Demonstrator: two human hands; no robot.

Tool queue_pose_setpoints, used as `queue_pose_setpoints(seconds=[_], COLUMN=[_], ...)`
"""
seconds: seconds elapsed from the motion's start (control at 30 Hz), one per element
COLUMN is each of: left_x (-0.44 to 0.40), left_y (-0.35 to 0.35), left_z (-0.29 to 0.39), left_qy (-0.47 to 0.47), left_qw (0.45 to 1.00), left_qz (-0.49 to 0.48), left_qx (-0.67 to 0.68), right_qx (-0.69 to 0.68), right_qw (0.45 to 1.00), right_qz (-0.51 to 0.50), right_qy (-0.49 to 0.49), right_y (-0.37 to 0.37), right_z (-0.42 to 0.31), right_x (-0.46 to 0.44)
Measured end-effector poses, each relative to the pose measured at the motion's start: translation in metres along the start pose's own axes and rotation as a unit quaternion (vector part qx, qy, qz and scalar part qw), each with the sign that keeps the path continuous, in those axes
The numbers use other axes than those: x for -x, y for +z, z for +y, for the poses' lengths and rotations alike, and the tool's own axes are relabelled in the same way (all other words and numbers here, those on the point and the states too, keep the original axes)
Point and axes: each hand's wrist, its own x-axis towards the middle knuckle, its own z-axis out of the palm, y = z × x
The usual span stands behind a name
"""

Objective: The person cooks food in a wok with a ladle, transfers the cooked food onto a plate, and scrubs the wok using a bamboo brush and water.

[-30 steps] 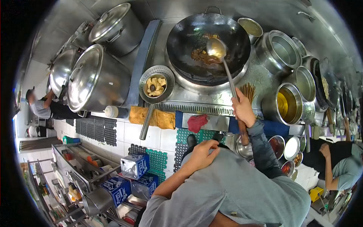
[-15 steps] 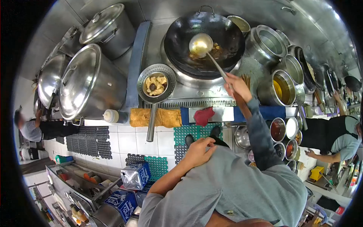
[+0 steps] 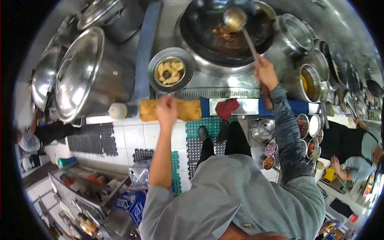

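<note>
Standing at the left, a big lidded pot (image 3: pixel 82 74) sits before a squeeze bottle (image 3: pixel 118 111). Next comes the left hand (image 3: pixel 167 111), blurred, its fingers curled just below a strainer (image 3: pixel 190 73) full of pale chunks (image 3: pixel 173 67); whether it grips the strainer's handle I cannot tell. Farther right, a black wok (image 3: pixel 204 42) on the stove holds a little dark food (image 3: pixel 225 34), with the ladle (image 3: pixel 235 19) over it. The right hand (image 3: pixel 266 73) is closed around the ladle's handle, and beyond it stands a pot of yellow liquid (image 3: pixel 291 82).
</note>
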Motion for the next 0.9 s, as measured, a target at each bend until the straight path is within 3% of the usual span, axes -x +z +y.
queue_pose_setpoints(seconds=[0.03,0.07,0.1,0.2,0.3,0.33,0.43,0.5,0.57,0.67,0.8,0.9], left_x=[-0.030,-0.055,-0.080,-0.114,-0.132,-0.139,-0.142,-0.139,-0.141,-0.127,-0.092,-0.083], left_y=[0.000,0.000,0.016,0.023,0.035,0.035,0.041,0.042,0.039,0.020,-0.037,-0.057], left_z=[-0.018,-0.041,-0.097,-0.099,-0.102,-0.103,-0.102,-0.104,-0.095,-0.079,-0.030,0.008], left_qy=[0.024,-0.040,-0.058,-0.101,-0.296,-0.296,-0.315,-0.274,-0.242,-0.229,-0.216,-0.190], left_qw=[0.998,0.997,0.996,0.992,0.946,0.947,0.926,0.944,0.955,0.958,0.954,0.957], left_qz=[0.048,0.045,0.062,0.058,-0.020,-0.051,-0.024,-0.027,-0.018,-0.012,-0.020,-0.048], left_qx=[0.017,-0.039,-0.035,-0.051,0.134,0.109,0.207,0.182,0.173,0.172,0.207,0.216], right_qx=[0.066,0.130,0.103,-0.009,-0.101,-0.129,0.083,0.144,0.090,-0.136,-0.048,0.175], right_qw=[0.997,0.987,0.991,0.999,0.992,0.986,0.995,0.981,0.986,0.985,0.991,0.966], right_qz=[0.028,0.048,0.046,0.004,-0.069,-0.098,-0.018,0.054,0.056,-0.101,-0.122,0.087], right_qy=[-0.037,-0.076,-0.066,-0.048,0.014,0.048,-0.050,-0.115,-0.129,0.015,0.030,-0.172], right_y=[-0.001,0.000,0.005,0.024,0.021,0.010,-0.013,0.005,0.021,0.011,-0.033,-0.025], right_z=[0.009,0.022,0.019,0.012,-0.016,-0.018,0.006,0.019,0.015,-0.011,-0.003,0.026], right_x=[-0.015,-0.031,-0.033,-0.037,0.004,0.018,0.040,0.020,0.001,0.020,0.060,0.039])
